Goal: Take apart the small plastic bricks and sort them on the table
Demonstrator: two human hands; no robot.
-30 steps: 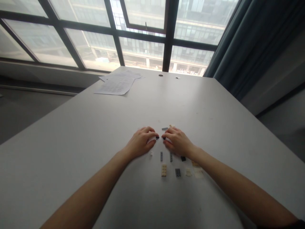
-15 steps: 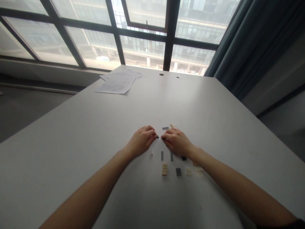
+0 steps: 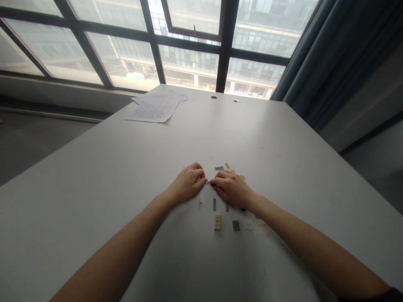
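Close to the table's middle, my left hand [image 3: 189, 181] pinches a small dark toy brick [image 3: 206, 181], mostly covered by the fingertips. My right hand [image 3: 231, 186] has its thumb and fingers closed on another small dark piece [image 3: 213, 183], right beside the first. Whether the two pieces touch is too small to tell. A tiny white brick [image 3: 201, 201] and a narrow grey brick [image 3: 214, 204] lie just in front of the hands. Another grey brick [image 3: 227, 206] is partly under my right hand. Behind that hand are a grey piece [image 3: 219, 168] and some cream pieces [image 3: 230, 166].
Nearer me lie a tan studded brick [image 3: 217, 222], a dark grey brick [image 3: 236, 225], a cream piece [image 3: 249, 225] and pale flat pieces [image 3: 262, 225] beside my right forearm. Printed sheets [image 3: 154, 110] rest at the far left of the white table [image 3: 126, 167], before the windows.
My right hand has moved slightly left, bringing its dark piece up to the one in my left hand. A cream piece behind the right hand now shows more.
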